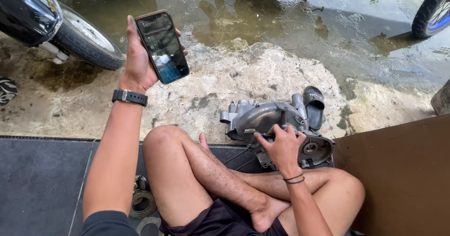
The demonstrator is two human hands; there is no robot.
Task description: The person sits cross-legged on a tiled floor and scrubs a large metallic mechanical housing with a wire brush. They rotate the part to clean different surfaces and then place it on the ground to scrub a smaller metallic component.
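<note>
Head view looks down on a cross-legged person. Left hand [138,60], arm raised and a black watch [130,96] on its wrist, has its grip wrapped around an upright glossy phone [162,46]. Right hand [282,147] reaches forward, fingers curled down and pressed on a dull grey cast-metal engine casing [262,118], lying on rough wet concrete [225,81] just beside a black sandal [314,105].
</note>
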